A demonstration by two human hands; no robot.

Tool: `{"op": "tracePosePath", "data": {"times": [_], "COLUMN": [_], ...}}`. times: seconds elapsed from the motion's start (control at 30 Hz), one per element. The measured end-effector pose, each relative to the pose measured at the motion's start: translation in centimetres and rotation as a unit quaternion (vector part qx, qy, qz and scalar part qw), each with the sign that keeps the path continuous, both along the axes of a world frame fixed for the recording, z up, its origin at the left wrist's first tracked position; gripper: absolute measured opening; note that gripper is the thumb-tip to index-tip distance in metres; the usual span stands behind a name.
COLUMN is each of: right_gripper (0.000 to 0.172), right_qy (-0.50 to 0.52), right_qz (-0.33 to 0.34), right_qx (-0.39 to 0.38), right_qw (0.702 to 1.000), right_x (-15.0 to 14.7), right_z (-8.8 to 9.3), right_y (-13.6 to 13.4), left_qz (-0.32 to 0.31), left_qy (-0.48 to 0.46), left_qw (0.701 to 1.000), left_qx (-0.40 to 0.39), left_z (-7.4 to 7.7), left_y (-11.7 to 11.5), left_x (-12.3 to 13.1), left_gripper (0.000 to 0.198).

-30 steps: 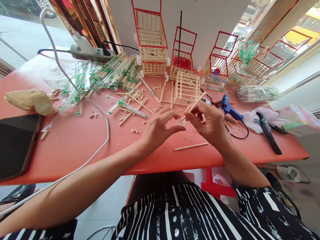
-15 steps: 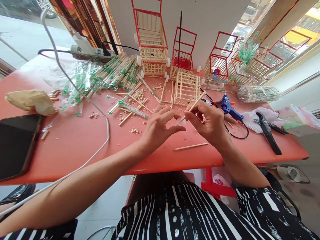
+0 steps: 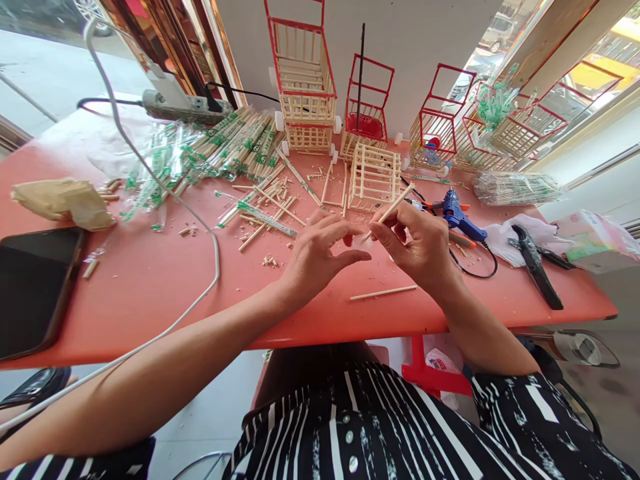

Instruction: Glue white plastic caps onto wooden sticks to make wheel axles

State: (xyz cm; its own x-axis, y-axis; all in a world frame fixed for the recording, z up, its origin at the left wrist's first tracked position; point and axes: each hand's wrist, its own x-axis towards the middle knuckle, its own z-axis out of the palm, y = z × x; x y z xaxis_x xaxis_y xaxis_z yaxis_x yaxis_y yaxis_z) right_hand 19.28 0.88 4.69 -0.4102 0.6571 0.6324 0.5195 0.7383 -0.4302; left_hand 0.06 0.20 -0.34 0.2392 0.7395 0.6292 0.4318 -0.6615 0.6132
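Note:
My left hand [image 3: 320,257] pinches a small clear round disc [image 3: 361,243] between thumb and fingers above the red table [image 3: 150,280]. My right hand [image 3: 417,247] is closed on a thin wooden stick [image 3: 395,205] whose lower end meets the disc. Both hands hover just over the table's near middle. Another loose stick [image 3: 383,293] lies on the table below my right hand. A small cage of wooden sticks [image 3: 375,177] stands just beyond my hands.
Wrapped chopsticks [image 3: 235,143] and cut stick bits litter the back left. Stick-and-red-frame carts [image 3: 303,80] line the back. A blue glue gun [image 3: 457,213], black cutters [image 3: 535,263], a phone [image 3: 35,287], a white cable [image 3: 210,267] and a power strip [image 3: 180,107] lie around.
Hardly anything differs; my left fingers have shifted slightly around the disc while the stick stays in place.

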Motion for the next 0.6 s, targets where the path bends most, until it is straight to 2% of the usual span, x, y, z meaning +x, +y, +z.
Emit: {"op": "tracePosePath", "data": {"times": [0.17,0.6], "right_gripper": [0.026,0.026], "right_qy": [-0.003,-0.004], "right_qz": [0.001,0.002], "right_qx": [0.007,0.005], "right_qw": [1.0,1.0], "right_x": [0.06,-0.11], "right_z": [-0.02,0.1], "right_y": [0.05,0.04], "left_qz": [0.009,0.009], "left_qy": [0.008,-0.002], "left_qw": [1.0,1.0], "left_qx": [-0.018,-0.006], "left_z": [0.16,0.0], "left_y": [-0.1,-0.14], "left_x": [0.11,0.2], "left_gripper": [0.023,0.022]}}
